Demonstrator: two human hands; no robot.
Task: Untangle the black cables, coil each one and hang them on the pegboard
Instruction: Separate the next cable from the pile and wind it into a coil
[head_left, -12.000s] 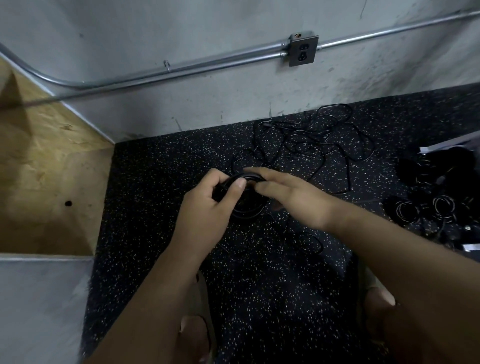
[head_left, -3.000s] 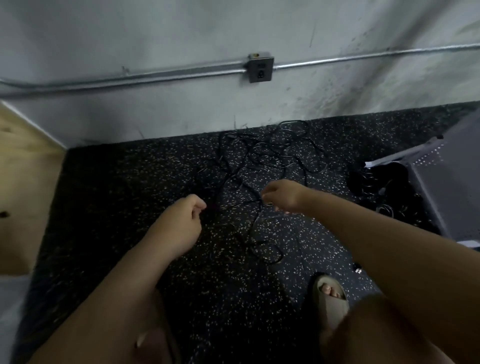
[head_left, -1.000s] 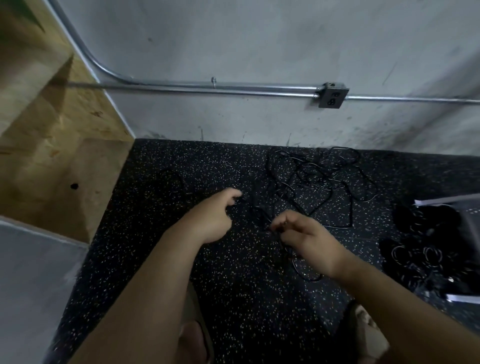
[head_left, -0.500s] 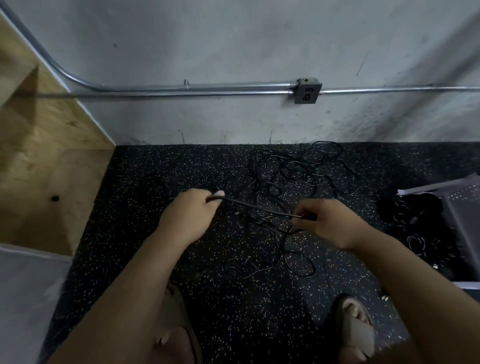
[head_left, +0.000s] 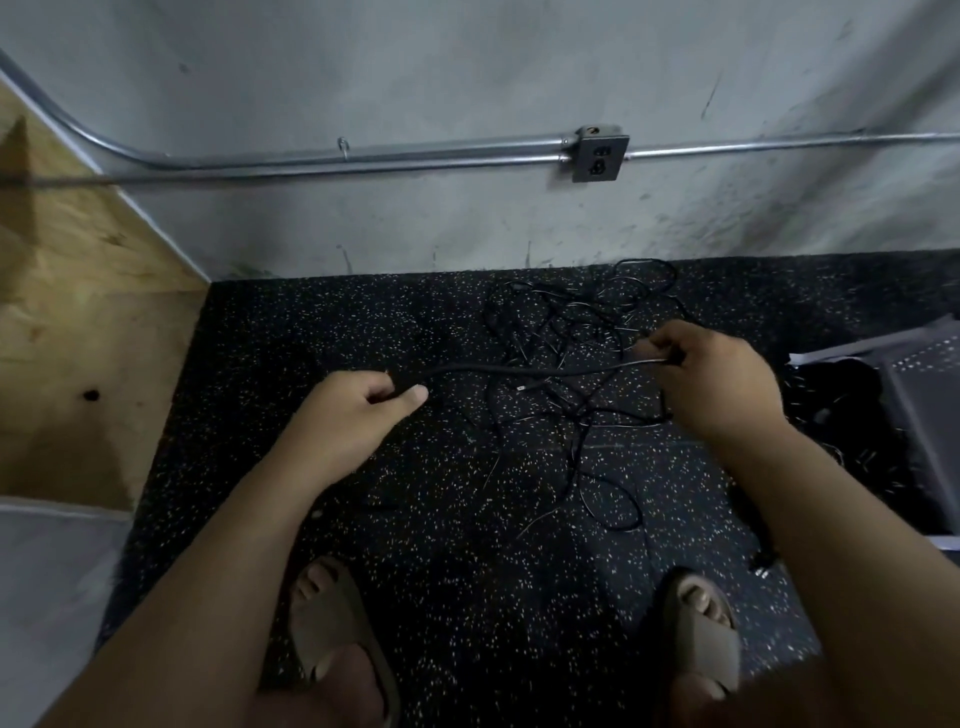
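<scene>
A black cable is stretched nearly straight between my two hands above the speckled black floor. My left hand pinches one end of it between thumb and fingers. My right hand grips it further along, to the right. Behind and under the stretched length lies a tangle of black cables near the wall, with loose loops trailing toward me. A grey perforated pegboard lies flat at the right edge, with coiled black cables on it.
A grey wall runs across the back with a metal conduit and an outlet box. A plywood panel stands at the left. My two feet in tan sandals stand on the floor below the hands.
My hands have drawn further apart, the right one moving right, so a longer stretch of the cable is pulled taut out of the tangle. The view has shifted slightly.
</scene>
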